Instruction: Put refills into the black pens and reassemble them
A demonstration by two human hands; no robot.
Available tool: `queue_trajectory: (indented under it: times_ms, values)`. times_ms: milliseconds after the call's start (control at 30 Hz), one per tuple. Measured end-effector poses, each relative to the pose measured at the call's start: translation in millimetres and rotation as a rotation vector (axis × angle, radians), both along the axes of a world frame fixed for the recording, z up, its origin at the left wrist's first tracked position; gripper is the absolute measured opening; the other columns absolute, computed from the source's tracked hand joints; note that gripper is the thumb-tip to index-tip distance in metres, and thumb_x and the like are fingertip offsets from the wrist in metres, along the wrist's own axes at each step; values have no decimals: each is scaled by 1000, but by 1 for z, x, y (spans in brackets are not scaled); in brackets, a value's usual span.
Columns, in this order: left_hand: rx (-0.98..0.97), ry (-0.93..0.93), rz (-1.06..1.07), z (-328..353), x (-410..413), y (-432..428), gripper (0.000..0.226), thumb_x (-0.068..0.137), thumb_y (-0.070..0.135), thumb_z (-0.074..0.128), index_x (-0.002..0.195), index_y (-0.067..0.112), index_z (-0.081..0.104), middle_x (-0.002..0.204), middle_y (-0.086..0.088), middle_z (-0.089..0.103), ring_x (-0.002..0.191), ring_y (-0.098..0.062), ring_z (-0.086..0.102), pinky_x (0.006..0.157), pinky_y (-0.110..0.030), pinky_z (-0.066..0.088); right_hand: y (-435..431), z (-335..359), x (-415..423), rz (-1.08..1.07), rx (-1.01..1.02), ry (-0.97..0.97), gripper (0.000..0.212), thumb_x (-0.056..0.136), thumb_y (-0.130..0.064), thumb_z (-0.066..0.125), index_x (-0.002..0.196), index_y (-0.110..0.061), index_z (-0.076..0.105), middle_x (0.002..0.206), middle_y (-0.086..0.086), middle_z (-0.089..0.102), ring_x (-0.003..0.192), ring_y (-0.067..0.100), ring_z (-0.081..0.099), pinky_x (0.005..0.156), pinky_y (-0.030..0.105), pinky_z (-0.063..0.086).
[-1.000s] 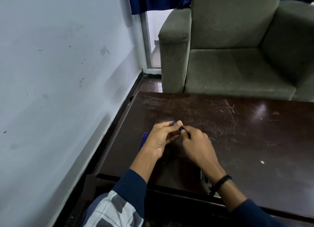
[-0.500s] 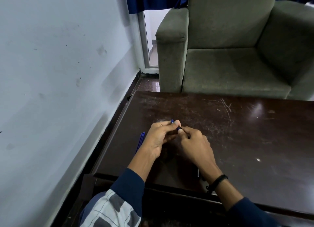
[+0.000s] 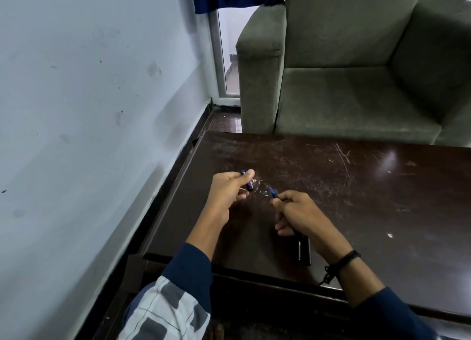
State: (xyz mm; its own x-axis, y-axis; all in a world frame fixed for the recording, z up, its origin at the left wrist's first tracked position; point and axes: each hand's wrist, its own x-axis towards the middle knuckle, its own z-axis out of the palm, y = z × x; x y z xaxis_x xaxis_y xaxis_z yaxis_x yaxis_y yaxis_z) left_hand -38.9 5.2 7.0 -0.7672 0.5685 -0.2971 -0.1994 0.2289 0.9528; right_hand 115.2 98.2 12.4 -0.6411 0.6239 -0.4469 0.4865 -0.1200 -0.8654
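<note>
The left hand is pinching a short pen piece above the table. The right hand is gripping the longer pen part, its blue tip pointing toward ten o'clock at that piece. I'm judging it wants both lined up straight, then eased together gently.

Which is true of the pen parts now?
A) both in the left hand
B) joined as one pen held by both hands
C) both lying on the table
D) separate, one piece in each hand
D: the left hand pinches a short pen piece, the right hand grips a second pen piece, and bare table shows between the two hands.
</note>
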Motion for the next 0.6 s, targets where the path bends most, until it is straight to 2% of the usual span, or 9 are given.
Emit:
queue_trajectory:
  times_ms: [67,133,267,333,500,600]
  values:
    - [-148,147,-125,-3,2,2,18,85,39,81,83,21,78,76,3,75,65,-9,67,60,-25,52,5,-1,2,-67,-22,44,11,102,-23,62,97,-16,69,86,7,65,57,13,68,54,28,58]
    - [-280,301,-214,-6,7,5,23,82,43,82,89,22,77,76,2,75,65,-12,69,64,-32,56,9,0,2,-120,-67,88,11,101,-21,65,94,-14,70,82,7,65,58,13,68,56,30,59]
    - [-546,605,-351,-9,17,10,39,81,53,80,107,27,70,97,1,73,90,-21,70,83,-40,58,10,4,3,-184,-145,136,13,99,-18,68,89,-11,72,70,3,62,54,12,68,58,34,62]
    - [-613,641,-397,-10,20,9,37,79,55,80,103,28,68,100,2,71,93,-22,68,83,-41,57,8,5,4,-187,-148,136,13,99,-17,68,88,-10,70,69,4,60,52,12,67,58,35,62]
    - [-663,742,-433,-15,30,9,35,76,54,82,93,31,63,76,14,50,79,-20,55,67,-34,43,6,6,4,-180,-132,123,11,99,-16,68,93,-8,70,79,8,59,56,13,67,59,34,63]
    - [-638,760,-430,-18,32,9,35,76,55,82,92,33,61,84,13,56,87,-24,61,66,-34,40,7,6,4,-181,-129,122,12,99,-17,69,90,-9,70,78,7,61,58,14,68,61,36,64]
